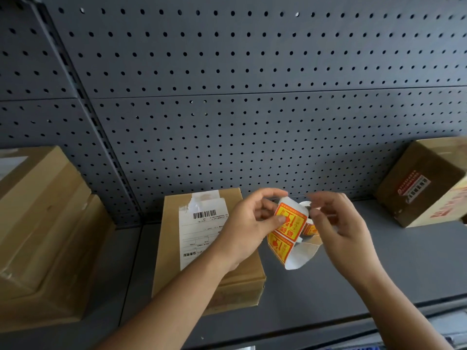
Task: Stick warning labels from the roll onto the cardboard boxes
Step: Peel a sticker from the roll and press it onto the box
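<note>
My left hand (249,223) pinches the strip of yellow and orange warning labels (288,228) coming off the roll, thumb pressed on the top label. My right hand (338,223) holds the small label roll (309,227) from the right side, fingers curled around it; most of the roll is hidden behind the strip and fingers. White backing paper (302,256) hangs below. Both hands hover just right of a flat cardboard box (171,248) with a white shipping slip, lying on the grey shelf (328,286).
A stack of larger cardboard boxes (43,223) fills the left of the shelf. Another box (424,183) with a red and white sticker stands at the far right. A grey pegboard wall (240,84) rises behind. The shelf's front edge runs near the bottom.
</note>
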Demonstrator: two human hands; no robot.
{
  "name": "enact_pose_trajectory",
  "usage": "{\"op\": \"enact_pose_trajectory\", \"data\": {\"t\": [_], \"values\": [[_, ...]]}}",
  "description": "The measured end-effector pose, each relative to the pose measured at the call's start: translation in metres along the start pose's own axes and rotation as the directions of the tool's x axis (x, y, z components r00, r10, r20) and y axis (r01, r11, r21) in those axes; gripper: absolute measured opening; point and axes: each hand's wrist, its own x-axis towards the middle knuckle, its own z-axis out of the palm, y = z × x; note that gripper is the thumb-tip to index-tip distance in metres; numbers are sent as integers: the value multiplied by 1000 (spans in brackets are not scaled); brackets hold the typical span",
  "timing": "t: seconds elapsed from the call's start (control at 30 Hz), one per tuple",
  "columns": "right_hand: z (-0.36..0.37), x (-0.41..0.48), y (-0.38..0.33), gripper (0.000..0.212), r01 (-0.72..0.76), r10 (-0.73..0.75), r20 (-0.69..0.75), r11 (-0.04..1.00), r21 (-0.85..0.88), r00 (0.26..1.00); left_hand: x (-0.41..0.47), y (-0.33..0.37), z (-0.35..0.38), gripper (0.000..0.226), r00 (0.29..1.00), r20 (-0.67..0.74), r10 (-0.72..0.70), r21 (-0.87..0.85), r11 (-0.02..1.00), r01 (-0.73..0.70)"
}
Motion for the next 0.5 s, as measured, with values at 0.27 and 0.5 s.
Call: {"op": "enact_pose_trajectory", "data": {"t": [0.27, 0.5], "values": [[13, 1, -4, 20, 87, -70, 120, 986, -139, 990, -1, -2, 0, 28, 998, -15, -56, -54, 997, 55], [13, 1, 1, 25, 155, -120, 144, 953, -261, 982, -3, 0, -1, 35, 995, 2, -103, -104, 989, 103]]}}
